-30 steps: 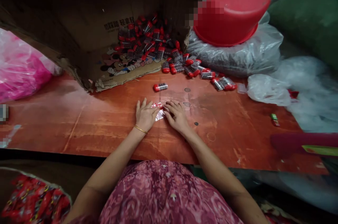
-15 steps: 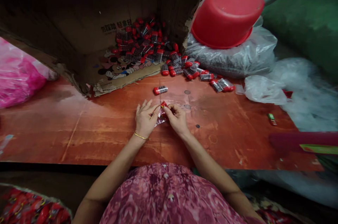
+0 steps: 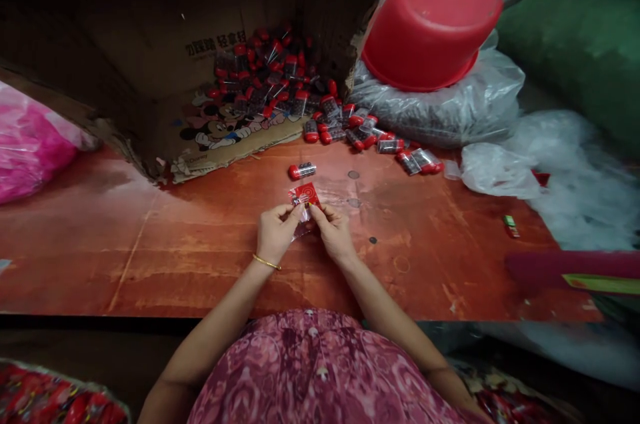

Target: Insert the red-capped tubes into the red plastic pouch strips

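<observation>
A small clear plastic bag with a red printed card top (image 3: 307, 193) is pinched between both hands, low over the table. My left hand (image 3: 277, 231), with a gold bracelet at the wrist, grips the bag's left side between thumb and fingers. On the other side my right hand (image 3: 333, 229) holds it in a similar pinch. What lies inside the bag is too small to tell. Just beyond the hands, a red-capped clear capsule (image 3: 303, 171) with dark contents lies on its side on the table.
A cardboard box (image 3: 210, 157) lies open towards me, with a pile of red-capped capsules (image 3: 270, 77) spilling out rightwards. An upturned red tub (image 3: 435, 24) rests on a clear sack (image 3: 450, 119). Pink bags (image 3: 35, 151) stand left. The reddish table (image 3: 190, 264) ends near my body.
The bag's red card top now shows flat above my fingers, where it was mostly covered before. My left fingers have curled in from a spread pose. The view has shifted slightly.
</observation>
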Motion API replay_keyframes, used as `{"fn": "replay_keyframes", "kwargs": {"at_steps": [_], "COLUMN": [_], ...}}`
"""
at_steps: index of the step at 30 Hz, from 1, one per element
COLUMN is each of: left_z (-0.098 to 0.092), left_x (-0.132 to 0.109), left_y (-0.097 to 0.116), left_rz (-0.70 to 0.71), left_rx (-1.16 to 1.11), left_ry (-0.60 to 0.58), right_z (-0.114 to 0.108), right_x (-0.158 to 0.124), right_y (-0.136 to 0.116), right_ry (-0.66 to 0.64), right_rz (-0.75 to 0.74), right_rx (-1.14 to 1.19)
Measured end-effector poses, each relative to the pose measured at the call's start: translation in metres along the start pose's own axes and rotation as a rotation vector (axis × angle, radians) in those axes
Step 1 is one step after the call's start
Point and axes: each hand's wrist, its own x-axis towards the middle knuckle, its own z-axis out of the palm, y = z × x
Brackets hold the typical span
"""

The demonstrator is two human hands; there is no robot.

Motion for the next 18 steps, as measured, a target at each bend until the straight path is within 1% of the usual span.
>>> {"fn": "replay_keyframes", "kwargs": {"at_steps": [2,3,4,6,8,9,12,14,15,16,18], "left_z": [0.001,0.001,0.001,0.0,-0.003,-0.005,-0.012,-0.016,-0.017,-0.018,-0.02], "left_x": [-0.004,-0.006,-0.007,-0.007,-0.005,-0.003,0.004,0.009,0.01,0.012,0.014], "left_y": [-0.002,-0.002,-0.002,0.0,0.002,0.002,0.003,0.002,0.002,0.003,0.005], "left_rz": [0.017,-0.013,-0.07,-0.236,-0.385,-0.426,-0.447,-0.443,-0.451,-0.462,-0.486], "left_rx": [0.009,-0.038,-0.113,-0.281,-0.396,-0.429,-0.485,-0.511,-0.529,-0.547,-0.571], "left_ry": [-0.004,-0.021,-0.042,-0.09,-0.107,-0.1,-0.032,0.009,0.024,0.037,0.065], "right_z": [0.001,0.001,0.001,0.002,0.004,0.005,0.007,0.004,0.001,-0.003,-0.01], "right_x": [0.0,-0.001,-0.001,-0.001,-0.002,-0.001,0.005,0.017,0.027,0.039,0.068], "right_y": [0.002,0.002,0.003,0.004,0.005,0.005,0.003,-0.001,-0.005,-0.008,-0.016], "right_ry": [0.029,0.052,0.07,0.073,0.013,-0.031,-0.167,-0.244,-0.261,-0.261,-0.216], "right_rz": [-0.055,-0.099,-0.142,-0.208,-0.246,-0.259,-0.266,-0.272,-0.295,-0.333,-0.43], "right_rx": [-0.083,-0.136,-0.188,-0.274,-0.317,-0.327,-0.353,-0.441,-0.525,-0.638,-0.911]}}
